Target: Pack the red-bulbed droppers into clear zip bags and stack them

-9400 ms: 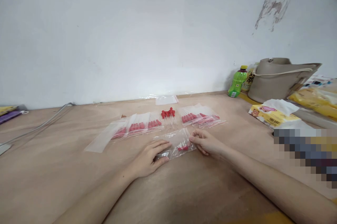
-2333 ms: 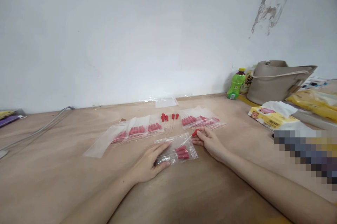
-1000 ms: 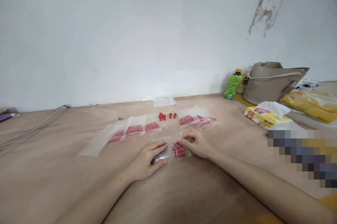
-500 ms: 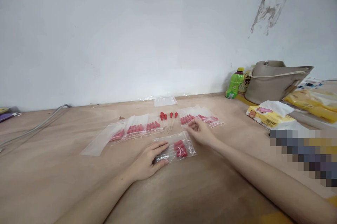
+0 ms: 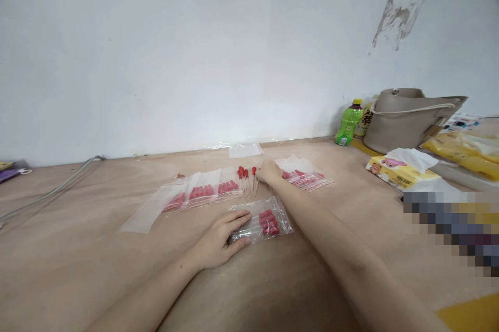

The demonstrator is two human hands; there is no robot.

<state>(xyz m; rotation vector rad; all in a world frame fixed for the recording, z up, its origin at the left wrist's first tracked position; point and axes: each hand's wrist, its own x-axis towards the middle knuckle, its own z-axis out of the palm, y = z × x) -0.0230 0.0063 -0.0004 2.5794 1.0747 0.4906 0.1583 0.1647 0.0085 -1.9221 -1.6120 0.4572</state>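
My left hand [image 5: 224,238] lies on the left part of a clear zip bag [image 5: 286,223], fingers stretched out and thumb apart. Inside the bag are several droppers with red rubber bulbs [image 5: 268,222]. Beyond it, loose droppers with red bulbs [image 5: 243,172] and thin clear stems lie in a loose group. My right hand [image 5: 270,172] reaches over to the right end of this group, its fingers closed around the bulb end of a dropper, which the hand mostly hides.
Filled zip bags of red-bulbed droppers lie left [image 5: 201,191] and right [image 5: 304,175] of the loose ones. An unfilled bag [image 5: 245,150] lies by the wall. Rightward are a green bottle [image 5: 349,123], a grey-beige bag [image 5: 397,124] and a tissue box [image 5: 401,172]. A cable [image 5: 66,186] runs at left.
My right hand has moved left and away from me, from beside the right-hand bags to the rightmost loose dropper, closing on it. My left hand stays on the zip bag.
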